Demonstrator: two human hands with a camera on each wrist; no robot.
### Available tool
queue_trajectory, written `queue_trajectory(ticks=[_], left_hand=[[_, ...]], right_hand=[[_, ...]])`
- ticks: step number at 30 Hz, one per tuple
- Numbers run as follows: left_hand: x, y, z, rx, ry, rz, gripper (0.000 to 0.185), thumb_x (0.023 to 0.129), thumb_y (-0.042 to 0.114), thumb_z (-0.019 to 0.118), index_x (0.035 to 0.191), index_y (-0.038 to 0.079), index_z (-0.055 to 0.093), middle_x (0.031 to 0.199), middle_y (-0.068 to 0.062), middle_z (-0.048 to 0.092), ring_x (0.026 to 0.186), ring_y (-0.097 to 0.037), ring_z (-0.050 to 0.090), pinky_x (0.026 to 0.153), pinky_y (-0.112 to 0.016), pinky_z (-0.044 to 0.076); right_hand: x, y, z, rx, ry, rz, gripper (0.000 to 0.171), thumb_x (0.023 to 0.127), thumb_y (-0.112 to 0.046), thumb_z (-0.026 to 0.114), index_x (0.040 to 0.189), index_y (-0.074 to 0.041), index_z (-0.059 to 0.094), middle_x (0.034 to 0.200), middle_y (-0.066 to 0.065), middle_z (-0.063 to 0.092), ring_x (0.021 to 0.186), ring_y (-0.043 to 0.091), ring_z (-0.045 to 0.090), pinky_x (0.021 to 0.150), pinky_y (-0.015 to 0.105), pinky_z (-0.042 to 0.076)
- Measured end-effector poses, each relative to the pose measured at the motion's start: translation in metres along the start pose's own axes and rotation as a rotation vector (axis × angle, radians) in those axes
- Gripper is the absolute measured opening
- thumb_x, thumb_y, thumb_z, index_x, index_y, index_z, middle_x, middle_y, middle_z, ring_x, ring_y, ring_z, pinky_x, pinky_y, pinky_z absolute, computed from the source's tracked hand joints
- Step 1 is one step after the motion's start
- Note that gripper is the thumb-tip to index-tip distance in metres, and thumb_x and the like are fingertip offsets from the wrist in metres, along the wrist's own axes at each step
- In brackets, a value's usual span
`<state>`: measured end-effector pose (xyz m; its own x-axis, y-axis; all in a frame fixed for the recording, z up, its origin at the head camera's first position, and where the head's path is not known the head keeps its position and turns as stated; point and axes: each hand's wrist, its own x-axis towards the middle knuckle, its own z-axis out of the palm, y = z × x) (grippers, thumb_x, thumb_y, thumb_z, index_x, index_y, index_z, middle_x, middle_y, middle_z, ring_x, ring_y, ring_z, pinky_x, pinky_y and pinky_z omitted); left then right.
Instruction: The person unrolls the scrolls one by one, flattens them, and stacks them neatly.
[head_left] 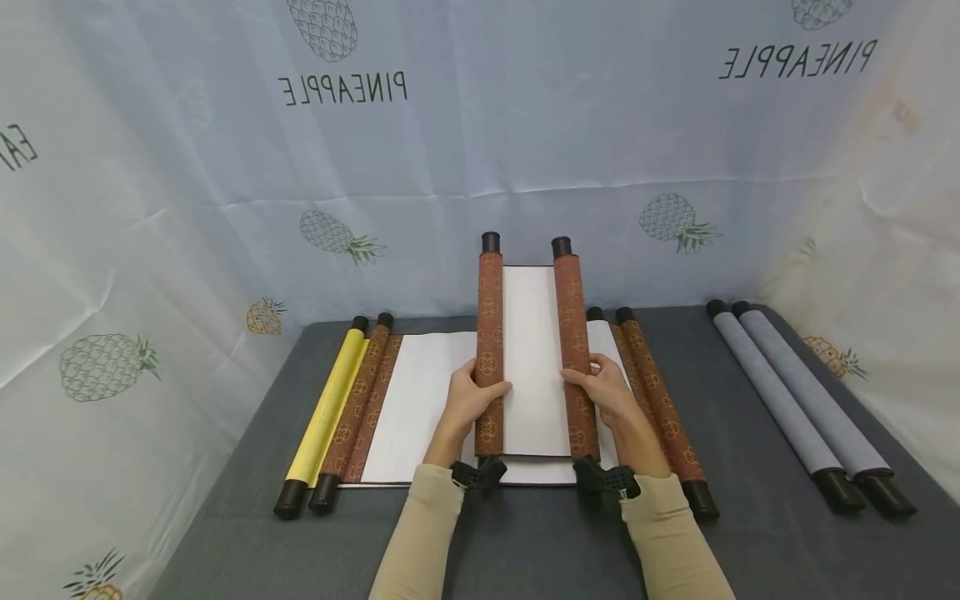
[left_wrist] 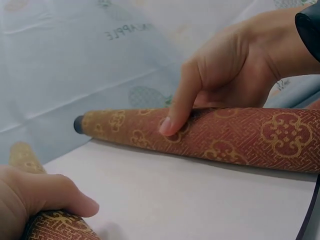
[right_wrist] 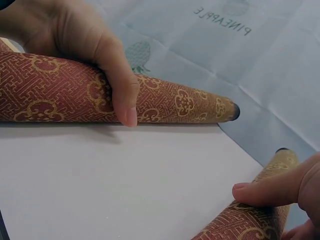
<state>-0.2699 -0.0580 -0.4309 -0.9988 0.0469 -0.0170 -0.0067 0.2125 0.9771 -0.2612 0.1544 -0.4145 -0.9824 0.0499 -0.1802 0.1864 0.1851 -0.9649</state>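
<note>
A partly unrolled hanging scroll (head_left: 534, 358) is held raised, its white sheet showing between two red-brown rolls with gold patterns and black end knobs. My left hand (head_left: 467, 402) grips the left roll (head_left: 490, 317), thumb lying across its front. On the right roll (head_left: 572, 308), my right hand (head_left: 613, 396) has the same kind of grip. Close up in the left wrist view, the right thumb (left_wrist: 177, 107) presses on the brocade. Behind the raised scroll, another brown-patterned scroll (head_left: 431, 392) lies spread on the table, its white sheet partly covered.
A yellow scroll (head_left: 326, 408) lies along the left side, right beside the spread scroll's left roll (head_left: 360, 408). Two grey rolls (head_left: 780, 392) with black knobs lie at the right on the dark grey tabletop (head_left: 247, 508). A pineapple-print curtain (head_left: 495, 150) hangs around the table's back and sides.
</note>
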Motion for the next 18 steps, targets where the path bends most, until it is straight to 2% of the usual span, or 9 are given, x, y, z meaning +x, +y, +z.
queue_trajectory(ticks=[4, 8, 13, 18], left_hand=[[-0.0017, 0.0039, -0.0026, -0.009, 0.006, -0.032, 0.074, 0.079, 0.014, 0.074, 0.143, 0.002, 0.039, 0.122, -0.022, 0.059, 0.1, -0.027, 0.062, 0.083, -0.038, 0.054], [-0.0032, 0.0048, -0.005, -0.022, -0.026, -0.061, 0.08, 0.08, 0.016, 0.074, 0.147, 0.005, 0.033, 0.128, -0.024, 0.057, 0.106, -0.033, 0.063, 0.087, -0.043, 0.054], [-0.0043, 0.0035, -0.005, -0.013, -0.088, -0.076, 0.081, 0.084, 0.016, 0.071, 0.15, 0.001, 0.026, 0.138, -0.027, 0.05, 0.12, -0.04, 0.057, 0.098, -0.051, 0.049], [-0.0036, 0.0036, -0.0027, -0.02, -0.159, -0.064, 0.077, 0.091, 0.012, 0.062, 0.151, -0.003, 0.016, 0.145, -0.027, 0.041, 0.132, -0.041, 0.044, 0.109, -0.056, 0.037]], right_hand=[[0.0003, -0.0009, -0.0023, 0.011, -0.036, 0.006, 0.062, 0.097, -0.014, 0.052, 0.146, 0.009, 0.023, 0.13, 0.028, 0.048, 0.093, 0.016, 0.056, 0.074, 0.024, 0.047], [0.0026, 0.0008, -0.0026, 0.028, -0.045, 0.01, 0.057, 0.098, -0.014, 0.044, 0.146, 0.01, 0.023, 0.133, 0.025, 0.041, 0.103, 0.022, 0.05, 0.076, 0.025, 0.044], [0.0053, 0.0041, -0.0007, 0.021, 0.005, 0.016, 0.054, 0.095, -0.014, 0.041, 0.142, 0.01, 0.029, 0.129, 0.022, 0.042, 0.098, 0.022, 0.048, 0.073, 0.026, 0.043], [0.0071, 0.0061, 0.0013, 0.021, 0.044, 0.044, 0.056, 0.092, -0.017, 0.043, 0.141, 0.009, 0.031, 0.125, 0.021, 0.043, 0.095, 0.022, 0.046, 0.071, 0.026, 0.042]])
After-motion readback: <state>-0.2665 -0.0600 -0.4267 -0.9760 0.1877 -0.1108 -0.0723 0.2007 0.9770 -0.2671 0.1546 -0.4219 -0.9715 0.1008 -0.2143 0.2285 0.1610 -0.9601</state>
